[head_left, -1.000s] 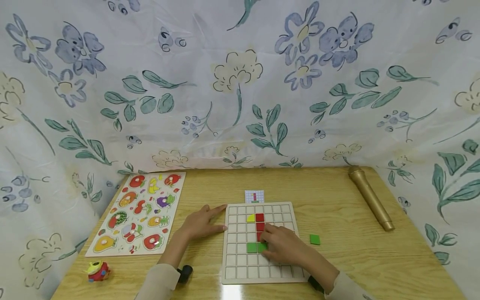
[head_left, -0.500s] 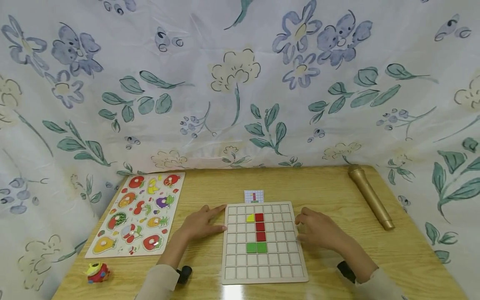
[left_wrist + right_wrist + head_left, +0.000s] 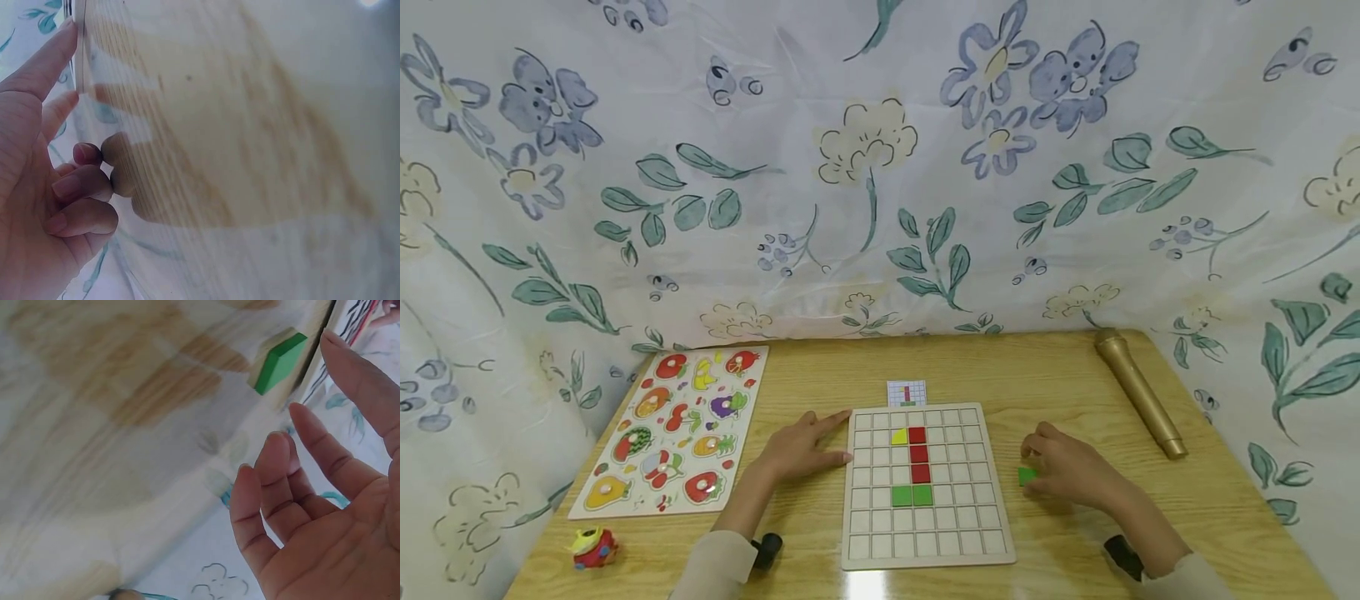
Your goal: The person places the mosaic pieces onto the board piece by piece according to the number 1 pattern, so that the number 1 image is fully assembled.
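Note:
A wooden grid board (image 3: 960, 543) lies mid-table. In its cells sit a yellow piece (image 3: 899, 437), a column of red tiles (image 3: 920, 454) and two green tiles (image 3: 922, 495) side by side. My left hand (image 3: 797, 447) rests at the board's left edge, thumb and index finger touching it; the left wrist view has its other fingers (image 3: 84, 217) bent. Right of the board, my right hand (image 3: 1070, 468) hovers by a loose green tile (image 3: 1027, 477). The right wrist view shows that green tile (image 3: 280, 362) flat on the table, with the thumb and fingers spread apart from it.
A small printed card (image 3: 907, 392) lies against the board's far edge. On the left are a fruit puzzle board (image 3: 681, 489) and a small red and yellow toy (image 3: 595, 548). A gold microphone (image 3: 1138, 392) lies at the right. Floral cloth (image 3: 865, 275) hangs behind.
My right hand has left the green tiles on the board and moved right to the loose green tile. The left hand stays at the board's edge.

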Demonstrator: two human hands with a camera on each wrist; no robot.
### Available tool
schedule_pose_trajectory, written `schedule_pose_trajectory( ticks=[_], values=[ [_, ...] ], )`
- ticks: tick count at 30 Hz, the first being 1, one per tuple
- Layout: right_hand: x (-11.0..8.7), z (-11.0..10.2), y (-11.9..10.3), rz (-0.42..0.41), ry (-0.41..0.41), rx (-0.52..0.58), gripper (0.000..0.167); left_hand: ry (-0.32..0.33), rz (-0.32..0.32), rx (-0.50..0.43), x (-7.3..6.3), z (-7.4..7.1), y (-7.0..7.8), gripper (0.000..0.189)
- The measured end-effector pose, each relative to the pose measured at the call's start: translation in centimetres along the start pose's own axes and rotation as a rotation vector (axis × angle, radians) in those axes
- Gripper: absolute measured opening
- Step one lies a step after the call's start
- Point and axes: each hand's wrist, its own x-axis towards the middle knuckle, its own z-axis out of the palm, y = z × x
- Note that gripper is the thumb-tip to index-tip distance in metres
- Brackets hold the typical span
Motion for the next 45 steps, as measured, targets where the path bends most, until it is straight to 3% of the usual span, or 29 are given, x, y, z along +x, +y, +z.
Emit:
schedule_pose_trajectory(
  ticks=[10,45],
  values=[
    [-0.4,0.2,0.5,-0.006,-0.026,0.081,0.032,0.004,-0.001,0.003,0.0,0.0,0.1,0.075],
    [-0.5,1.5,1.0,-0.044,0.030,0.060,0.021,0.004,-0.001,0.009,-0.1,0.0,0.1,0.075]
  ],
)
